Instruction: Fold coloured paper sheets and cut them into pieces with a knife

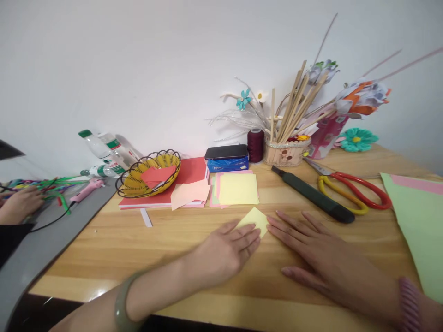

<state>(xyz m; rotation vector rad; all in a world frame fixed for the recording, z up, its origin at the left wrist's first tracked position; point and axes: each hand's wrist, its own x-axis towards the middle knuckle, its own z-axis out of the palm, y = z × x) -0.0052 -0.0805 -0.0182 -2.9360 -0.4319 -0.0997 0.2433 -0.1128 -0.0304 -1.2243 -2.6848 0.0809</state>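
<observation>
A small piece of yellow paper (255, 216), one corner pointing away from me, lies on the wooden table (114, 249). My left hand (226, 251) presses on it with fingers lying flat across its lower part, hiding some of its shape. Whether the paper is folded I cannot tell for certain. From the right, my right hand (321, 258) rests flat on the table, fingers spread, its fingertips touching the paper's right corner. Just behind is a stack of square paper sheets (238, 189), yellow on top with pink and green edges below.
Scissors (360, 189) and a dark-handled tool (313, 196) lie to the right, beside a green sheet (415, 221). Behind stand a wicker basket (148, 175), a phone (226, 152), a thread spool (256, 145) and a stick holder (284, 152). Another person's hand (24, 203) is at far left, near a pink glue gun (88, 190).
</observation>
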